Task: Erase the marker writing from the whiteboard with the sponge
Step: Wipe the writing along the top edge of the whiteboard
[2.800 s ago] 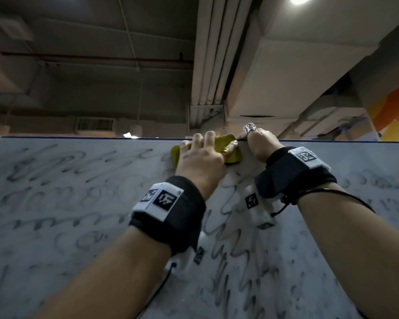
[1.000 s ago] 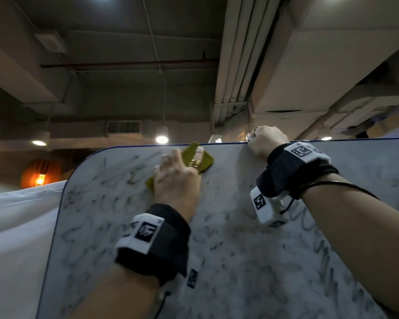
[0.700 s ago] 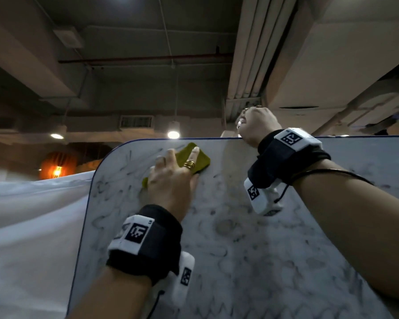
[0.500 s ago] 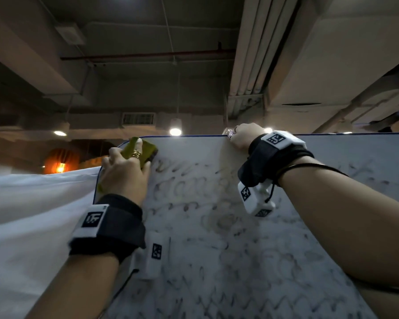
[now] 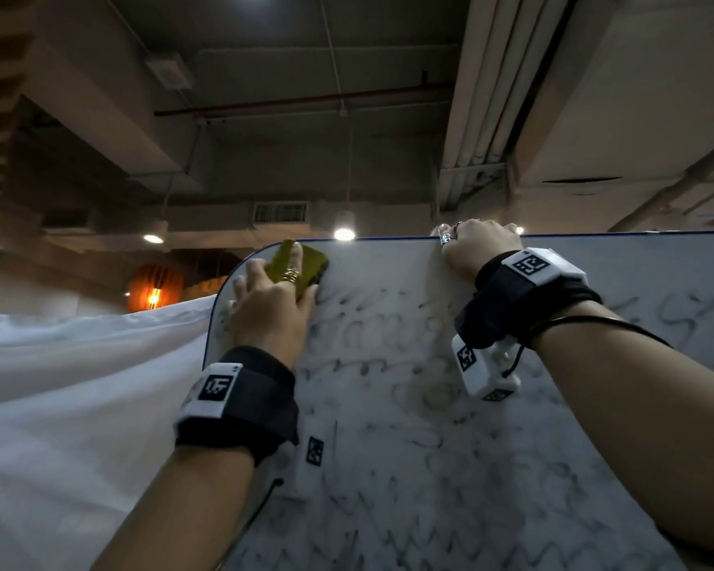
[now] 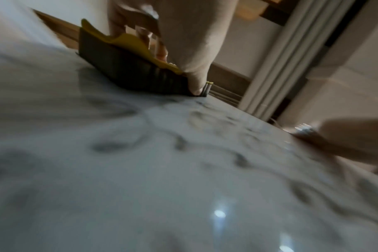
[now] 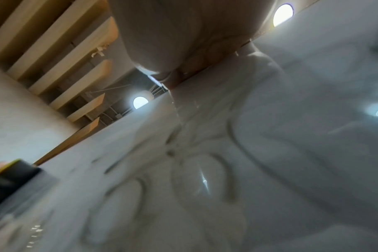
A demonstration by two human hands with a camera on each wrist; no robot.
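Wiping: left hand (image 5: 271, 311) presses the sponge (image 5: 301, 265) flat at the whiteboard (image 5: 429, 447) top-left corner.
Sponge: likely soft and light; best held across its yellow back.
Right hand (image 5: 477, 251): fingers curled over the board's top edge.
Writing (image 5: 372, 327): smudged, mostly remaining.

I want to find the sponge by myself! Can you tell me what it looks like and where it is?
Find the big white whiteboard covered in grey scribbles. Go up to its rounded top left corner, where the left hand presses flat. Under those fingers is the sponge: yellow-green on top, dark underneath, the only coloured thing on the board.
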